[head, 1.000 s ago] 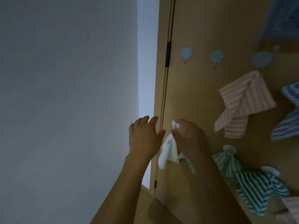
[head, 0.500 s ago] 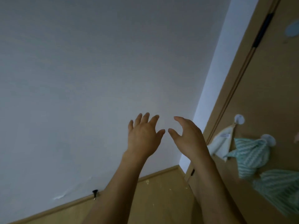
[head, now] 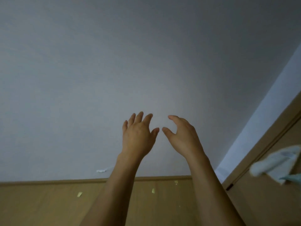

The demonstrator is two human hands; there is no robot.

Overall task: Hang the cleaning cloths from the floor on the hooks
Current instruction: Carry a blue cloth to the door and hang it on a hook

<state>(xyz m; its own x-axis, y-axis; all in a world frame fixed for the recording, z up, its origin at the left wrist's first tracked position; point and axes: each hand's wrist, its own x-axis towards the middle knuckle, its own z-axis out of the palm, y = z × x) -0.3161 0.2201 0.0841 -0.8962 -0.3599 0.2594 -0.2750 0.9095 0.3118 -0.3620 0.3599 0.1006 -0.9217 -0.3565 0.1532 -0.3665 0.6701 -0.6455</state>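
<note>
Both hands are up in front of the plain grey wall (head: pixel 114 62) and neither grip has anything in it. The left hand (head: pixel 138 136) has its fingers spread and fairly straight, back of the hand facing the camera. The right hand (head: pixel 182 136) is just beside it, fingers loosely curved with the thumb stuck out toward the left thumb, so it's an open, relaxed grip too. The two thumbs are close but not touching.

The only cleaning cloth in sight is a pale whitish cloth (head: pixel 275 162), well off to the right of the right hand and lower down, hanging against the brown door (head: pixel 268 201). Its hook is out of frame. A bit of teal cloth (head: pixel 291 178) pokes out just under it at the frame edge.

Below both wrists is the wooden floor (head: pixel 48 206) with a few small light scraps (head: pixel 79 194) on it, and a little chipped spot (head: pixel 101 170) on the wall just left of the left forearm
</note>
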